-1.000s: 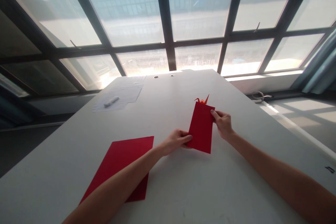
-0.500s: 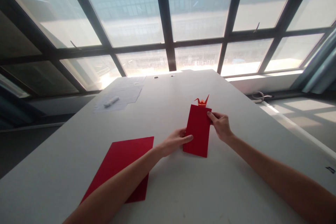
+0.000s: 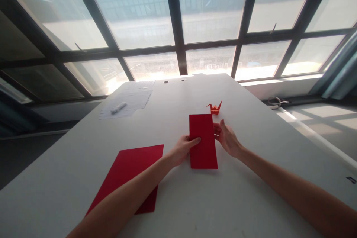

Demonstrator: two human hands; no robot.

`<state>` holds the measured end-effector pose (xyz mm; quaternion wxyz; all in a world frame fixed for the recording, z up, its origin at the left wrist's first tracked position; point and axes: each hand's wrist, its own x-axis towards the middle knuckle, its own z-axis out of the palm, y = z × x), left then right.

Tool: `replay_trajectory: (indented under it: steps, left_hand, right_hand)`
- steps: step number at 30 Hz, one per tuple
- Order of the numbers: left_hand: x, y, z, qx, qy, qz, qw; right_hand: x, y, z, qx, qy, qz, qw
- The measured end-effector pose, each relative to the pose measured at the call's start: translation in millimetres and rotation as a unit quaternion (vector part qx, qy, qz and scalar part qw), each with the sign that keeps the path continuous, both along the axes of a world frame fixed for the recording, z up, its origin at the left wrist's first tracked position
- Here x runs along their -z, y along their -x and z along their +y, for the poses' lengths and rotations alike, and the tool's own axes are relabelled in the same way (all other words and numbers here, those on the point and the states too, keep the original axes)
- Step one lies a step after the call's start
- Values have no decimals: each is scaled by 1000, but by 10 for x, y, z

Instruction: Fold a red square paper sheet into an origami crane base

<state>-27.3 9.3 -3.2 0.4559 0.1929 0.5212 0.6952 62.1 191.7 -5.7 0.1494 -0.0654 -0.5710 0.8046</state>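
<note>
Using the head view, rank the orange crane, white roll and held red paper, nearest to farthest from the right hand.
From the right hand:
1. Held red paper: immediately left.
2. Orange crane: beyond, slightly left.
3. White roll: far left, on papers.

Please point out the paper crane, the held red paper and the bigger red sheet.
Paper crane (image 3: 215,111), head view: its body.
Held red paper (image 3: 205,142), head view: mid-front face.
Bigger red sheet (image 3: 132,165), head view: uncovered upper part.

Over the flat white surface (image 3: 173,122), the narrow red paper rectangle (image 3: 203,152) is between the left hand (image 3: 182,149) and right hand (image 3: 228,140). Behind it stands the orange-red folded paper crane (image 3: 215,110); left lies the large red paper sheet (image 3: 131,167). Farther back, leftward, thin white paper sheets (image 3: 139,98) bear a white cylindrical object (image 3: 118,108).
</note>
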Motion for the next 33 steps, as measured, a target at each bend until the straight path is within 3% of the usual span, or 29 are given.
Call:
replay_trajectory:
  steps: [6,9,21,25,30,33]
  left_hand:
    - [61,10,4,-102,-64,-22,993]
    - [83,21,18,-157,-88,-21,983]
    - [96,64,60,-238,-138,-5,961]
    - [76,40,66,-215,-145,-2,966]
    - [86,-2,63,-97,-115,3,989]
    - [132,5,59,-95,-114,15,989]
  right_hand:
    - [43,-87,-99,-129,-136,-62,980]
    - [99,-77,-108,-119,-192,-58,972]
    - [132,-49,-116,-68,-202,-66,975]
    - [163,-37,-141,-4,-196,-50,979]
    - [159,-55,-177,44,-189,-13,981]
    - [151,-60,-189,47,-187,-5,981]
